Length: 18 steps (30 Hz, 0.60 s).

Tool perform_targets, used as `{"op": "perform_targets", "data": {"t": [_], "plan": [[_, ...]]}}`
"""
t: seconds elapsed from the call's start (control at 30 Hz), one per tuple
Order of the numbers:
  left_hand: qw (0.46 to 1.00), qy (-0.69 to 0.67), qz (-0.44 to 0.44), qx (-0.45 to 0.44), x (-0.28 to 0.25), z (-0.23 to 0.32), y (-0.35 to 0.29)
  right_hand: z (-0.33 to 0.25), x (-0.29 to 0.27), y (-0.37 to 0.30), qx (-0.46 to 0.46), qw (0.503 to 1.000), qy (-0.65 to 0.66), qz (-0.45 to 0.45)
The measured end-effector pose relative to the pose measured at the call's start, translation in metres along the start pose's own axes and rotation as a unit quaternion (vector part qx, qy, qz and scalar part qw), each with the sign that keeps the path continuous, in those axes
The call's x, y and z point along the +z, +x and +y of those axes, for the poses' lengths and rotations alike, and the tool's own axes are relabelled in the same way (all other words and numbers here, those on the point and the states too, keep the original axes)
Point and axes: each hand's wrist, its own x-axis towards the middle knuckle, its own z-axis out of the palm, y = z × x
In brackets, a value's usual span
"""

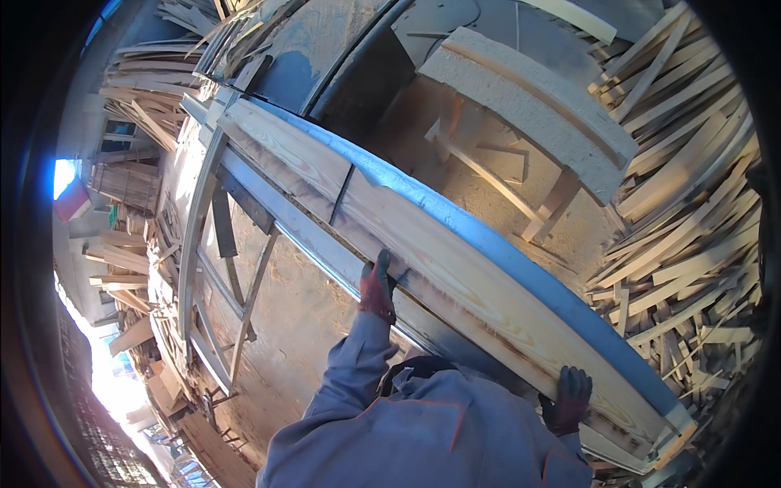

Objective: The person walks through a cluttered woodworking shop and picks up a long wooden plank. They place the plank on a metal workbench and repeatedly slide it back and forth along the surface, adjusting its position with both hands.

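A long pale wooden board (455, 268) with visible grain and a rough, bark-dark near edge lies slantwise along a metal machine bed. A thin dark strip (342, 193) crosses it toward its far left part. My left hand (377, 289), in a red and dark glove, grips the board's near edge around mid-length. Farther right, my right hand (567, 401), gloved alike, has its fingers bent over the near edge close to the board's right end; its thumb is hidden. Behind the board runs a blue-grey metal strip (521, 238).
Long wood offcuts (683, 195) are heaped on the right, with more strips (150, 77) at the far left. A dusty curved bench (529, 106) stands beyond the machine. Metal frame bars (195, 244) rise left of the bed. Sawdust covers the floor.
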Motion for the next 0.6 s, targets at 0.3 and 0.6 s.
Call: {"op": "perform_targets", "data": {"t": [0.3,0.6], "plan": [[0.853,0.385,0.218,0.276,-0.054,-0.052,0.047,-0.002,0.011,0.012,-0.019,1.000,0.009,0.014],[0.790,0.437,0.257,0.345,-0.050,-0.106,0.073,0.029,0.027,0.069,0.011,0.996,-0.008,0.084]]}}
